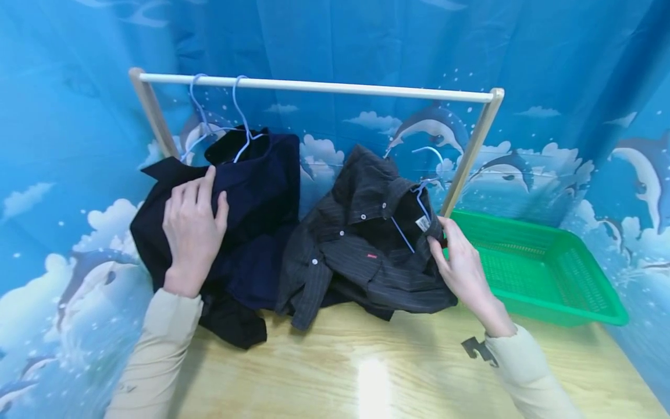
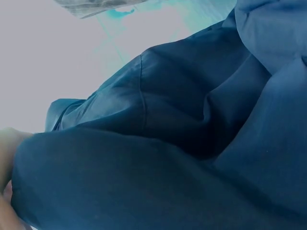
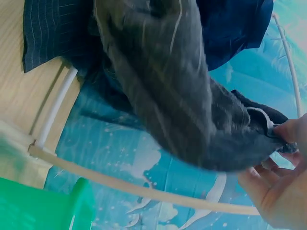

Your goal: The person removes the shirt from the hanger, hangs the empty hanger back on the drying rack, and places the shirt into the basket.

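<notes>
A person's left hand (image 1: 192, 230) lies with fingers nearly straight on a navy shirt (image 1: 246, 198) hanging from a light blue hanger (image 1: 242, 125) at the left end of a wooden rail (image 1: 314, 86). The left wrist view shows little but folds of that dark cloth, so how firmly the fingers press is hard to tell. The right hand (image 1: 460, 265) pinches the collar edge of a dark pinstriped shirt (image 1: 361, 250), near its white label (image 1: 423, 223); the right wrist view shows fingertips (image 3: 288, 134) closed on the fabric. This shirt sits on a second blue hanger (image 1: 419, 198) whose hook is off the rail, and its lower half is slumped on the wooden table (image 1: 366, 366), just right of the navy shirt and touching it.

Both garments look light, soft and limp. They would likely sag and slide off a thin wire hanger if lifted by the cloth alone. The collar, or the hanger itself at its neck, seems the surest place to take hold. A green plastic basket (image 1: 576, 302) stands at the right, beyond the rail's post. Blue dolphin-print curtains (image 1: 576, 87) enclose the scene.
</notes>
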Demonstrator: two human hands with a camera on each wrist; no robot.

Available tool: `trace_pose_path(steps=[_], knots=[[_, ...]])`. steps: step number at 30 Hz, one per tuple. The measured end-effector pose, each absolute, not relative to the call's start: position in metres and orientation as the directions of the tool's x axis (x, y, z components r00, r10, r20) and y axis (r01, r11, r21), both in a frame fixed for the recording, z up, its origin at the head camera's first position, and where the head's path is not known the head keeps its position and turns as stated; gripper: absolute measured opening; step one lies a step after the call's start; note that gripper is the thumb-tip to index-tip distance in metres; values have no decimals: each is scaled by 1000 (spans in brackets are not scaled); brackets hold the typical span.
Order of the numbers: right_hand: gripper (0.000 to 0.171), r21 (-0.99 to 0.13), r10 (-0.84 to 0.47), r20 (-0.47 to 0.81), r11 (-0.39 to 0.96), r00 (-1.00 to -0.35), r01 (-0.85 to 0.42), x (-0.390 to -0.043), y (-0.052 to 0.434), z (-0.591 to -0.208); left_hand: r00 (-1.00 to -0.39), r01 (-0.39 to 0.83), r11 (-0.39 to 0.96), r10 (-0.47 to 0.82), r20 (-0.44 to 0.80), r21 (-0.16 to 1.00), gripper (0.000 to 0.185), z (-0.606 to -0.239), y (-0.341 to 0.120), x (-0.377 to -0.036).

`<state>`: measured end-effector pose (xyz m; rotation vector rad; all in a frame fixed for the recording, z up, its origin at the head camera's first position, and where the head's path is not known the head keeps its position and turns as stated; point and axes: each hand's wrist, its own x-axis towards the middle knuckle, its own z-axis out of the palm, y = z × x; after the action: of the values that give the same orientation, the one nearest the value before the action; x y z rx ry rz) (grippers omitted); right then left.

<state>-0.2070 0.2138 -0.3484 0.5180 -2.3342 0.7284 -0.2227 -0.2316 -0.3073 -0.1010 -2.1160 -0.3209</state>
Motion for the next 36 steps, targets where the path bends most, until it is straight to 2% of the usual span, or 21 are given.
trace_pose_path(steps=[11,19,27,31,36], knots=[[31,-378,-100,707,783,-700,-493,-207,227,-360,-523,193,958,-82,849,212,48,-307,-225,-222],[32,-348,-106,733,789,-671,-506,-203,239,-359,-472,247,941,-92,877,232,45,-297,-208,-218],[35,-269,-164,728,825,-666,-497,-193,250,-362,-479,414,898,75,874,149,43,-303,-171,-232],[36,-240,-189,729,829,-658,-505,-190,254,-362,-503,462,880,162,849,106,42,-313,-148,-241],[39,-215,-224,736,817,-638,-535,-188,256,-358,-543,551,828,260,798,106,44,-327,-122,-254]])
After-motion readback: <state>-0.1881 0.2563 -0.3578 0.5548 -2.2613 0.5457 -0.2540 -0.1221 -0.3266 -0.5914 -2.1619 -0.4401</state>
